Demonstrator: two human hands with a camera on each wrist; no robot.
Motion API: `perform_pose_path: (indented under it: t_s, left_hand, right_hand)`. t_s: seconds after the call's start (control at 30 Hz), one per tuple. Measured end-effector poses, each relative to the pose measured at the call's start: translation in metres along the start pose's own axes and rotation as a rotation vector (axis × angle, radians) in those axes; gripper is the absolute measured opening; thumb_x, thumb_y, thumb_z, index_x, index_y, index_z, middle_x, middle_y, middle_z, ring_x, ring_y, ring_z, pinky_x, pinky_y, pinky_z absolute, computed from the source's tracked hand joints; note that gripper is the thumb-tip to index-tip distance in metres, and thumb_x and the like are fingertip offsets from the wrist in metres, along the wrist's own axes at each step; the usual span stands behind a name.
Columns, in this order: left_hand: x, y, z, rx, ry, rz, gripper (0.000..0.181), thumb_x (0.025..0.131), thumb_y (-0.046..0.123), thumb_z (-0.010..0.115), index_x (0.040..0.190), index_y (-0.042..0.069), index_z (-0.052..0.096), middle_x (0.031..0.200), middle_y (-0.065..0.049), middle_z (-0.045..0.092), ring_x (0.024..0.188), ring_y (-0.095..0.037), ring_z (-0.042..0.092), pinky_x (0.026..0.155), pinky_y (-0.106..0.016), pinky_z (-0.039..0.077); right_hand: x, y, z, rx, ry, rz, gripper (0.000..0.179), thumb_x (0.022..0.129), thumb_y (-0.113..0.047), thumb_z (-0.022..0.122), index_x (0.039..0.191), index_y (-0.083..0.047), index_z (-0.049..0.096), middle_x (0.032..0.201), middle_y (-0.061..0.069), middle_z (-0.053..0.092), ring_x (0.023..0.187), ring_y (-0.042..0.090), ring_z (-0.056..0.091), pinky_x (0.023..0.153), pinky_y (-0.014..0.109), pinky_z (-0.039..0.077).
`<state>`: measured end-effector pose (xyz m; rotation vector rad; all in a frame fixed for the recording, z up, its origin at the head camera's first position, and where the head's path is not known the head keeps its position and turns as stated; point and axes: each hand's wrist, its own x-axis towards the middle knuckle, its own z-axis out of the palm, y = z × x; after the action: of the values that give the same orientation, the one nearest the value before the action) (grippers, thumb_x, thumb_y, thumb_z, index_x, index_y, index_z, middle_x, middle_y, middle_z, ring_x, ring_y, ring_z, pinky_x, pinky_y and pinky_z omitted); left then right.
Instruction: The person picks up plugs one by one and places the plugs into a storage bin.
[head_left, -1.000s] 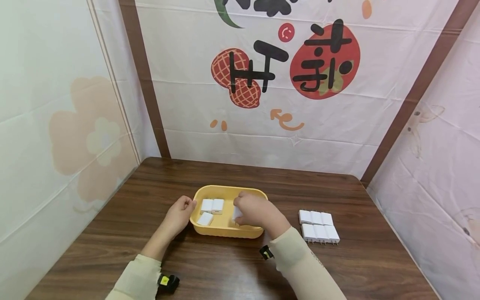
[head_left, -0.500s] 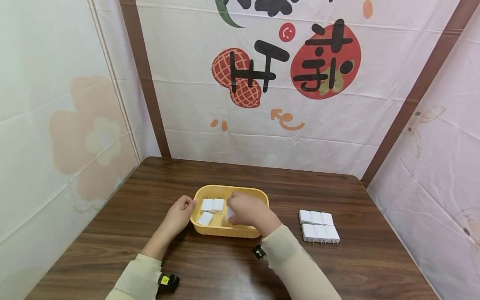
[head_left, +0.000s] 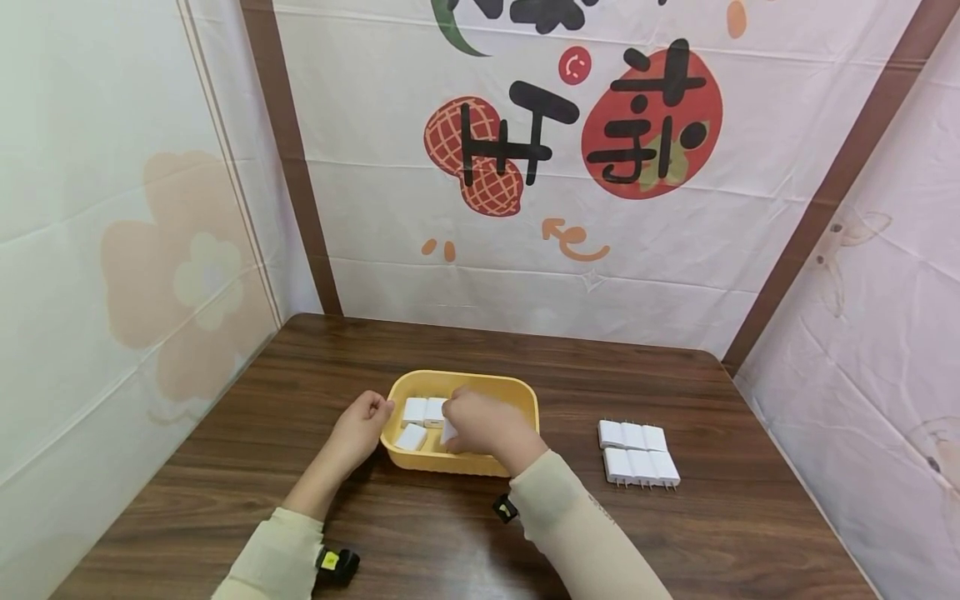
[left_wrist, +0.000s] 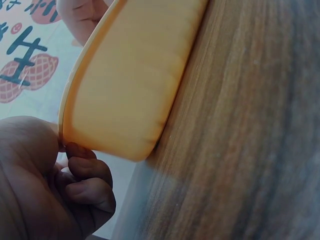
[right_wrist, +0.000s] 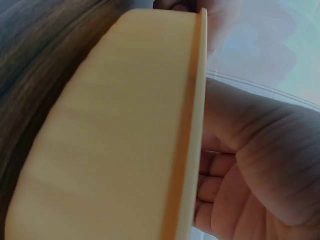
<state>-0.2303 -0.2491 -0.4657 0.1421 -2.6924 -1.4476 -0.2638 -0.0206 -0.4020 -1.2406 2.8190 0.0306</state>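
Observation:
A yellow plastic basket (head_left: 442,463) stands on the wooden table. My left hand (head_left: 360,427) pinches its left rim between thumb and curled fingers, seen closely in the left wrist view. Inside the basket, my right hand (head_left: 487,427) holds a white charger plug (head_left: 448,432), mostly covered by the fingers. Just left of it lie two more white charger plugs (head_left: 415,411) side by side, and a third plug (head_left: 411,437) sits at an angle in front of them. In the right wrist view the basket wall hides the right fingertips.
To the right of the basket, several white charger plugs (head_left: 639,467) lie in two neat rows on the table (head_left: 420,533), prongs pointing outward. Printed cloth walls (head_left: 525,292) enclose the table at the back and both sides.
My right hand has moved left inside the basket with the charger plug, now close beside the paired plugs. My left hand has stayed at the rim.

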Motion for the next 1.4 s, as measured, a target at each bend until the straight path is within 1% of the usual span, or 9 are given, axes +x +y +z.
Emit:
perform_pose_path:
  t_s: [0.17,0.37,0.57,0.73,1.13,1.4]
  left_hand:
    - [-0.001,0.000,0.000,-0.006,0.005,0.005,0.026,0.109,0.031,0.050,0.105,0.005,0.053,0.074,-0.004,0.048,0.066,-0.018,0.048,0.059,-0.030,0.042]
    - [-0.001,0.000,-0.001,-0.005,0.005,0.009,0.026,0.109,0.030,0.050,0.104,0.005,0.053,0.073,-0.003,0.047,0.065,-0.018,0.048,0.058,-0.030,0.042]
    - [-0.001,0.001,-0.001,-0.009,0.004,0.015,0.025,0.109,0.029,0.050,0.105,0.005,0.053,0.071,-0.003,0.047,0.064,-0.017,0.048,0.057,-0.030,0.042]
    - [-0.001,0.001,-0.001,-0.010,0.001,0.010,0.025,0.109,0.029,0.050,0.106,0.004,0.053,0.073,-0.003,0.047,0.064,-0.017,0.048,0.057,-0.030,0.042]
    - [-0.001,-0.001,-0.001,-0.008,0.012,0.023,0.024,0.108,0.028,0.051,0.105,0.004,0.054,0.071,-0.003,0.048,0.064,-0.017,0.049,0.058,-0.030,0.042]
    - [0.000,-0.002,0.000,-0.011,0.020,0.024,0.024,0.108,0.029,0.052,0.105,0.005,0.054,0.073,-0.003,0.048,0.065,-0.018,0.049,0.059,-0.030,0.042]
  right_hand:
    - [0.005,-0.004,0.004,0.013,-0.019,0.010,0.026,0.092,-0.036,0.078,0.102,-0.013,0.070,0.091,-0.003,0.057,0.071,0.008,0.051,0.061,0.023,0.043]
    - [0.009,-0.006,0.008,-0.008,-0.018,-0.008,0.023,0.092,-0.035,0.078,0.100,-0.014,0.071,0.088,-0.005,0.058,0.070,0.007,0.050,0.062,0.022,0.043]
    - [0.014,-0.006,0.015,0.014,-0.019,-0.019,0.021,0.091,-0.033,0.079,0.097,-0.015,0.070,0.089,-0.005,0.060,0.070,0.007,0.049,0.062,0.021,0.043]
    - [0.019,-0.007,0.019,0.025,-0.028,-0.013,0.018,0.092,-0.032,0.078,0.096,-0.017,0.069,0.090,-0.005,0.061,0.070,0.007,0.049,0.062,0.022,0.044]
    - [0.023,-0.011,0.018,0.009,-0.019,-0.020,0.015,0.092,-0.029,0.078,0.092,-0.017,0.069,0.089,-0.004,0.061,0.069,0.008,0.050,0.061,0.023,0.045]
    - [0.027,-0.014,0.020,0.004,-0.014,-0.003,0.016,0.091,-0.030,0.078,0.093,-0.018,0.069,0.089,-0.004,0.061,0.069,0.009,0.051,0.061,0.025,0.045]
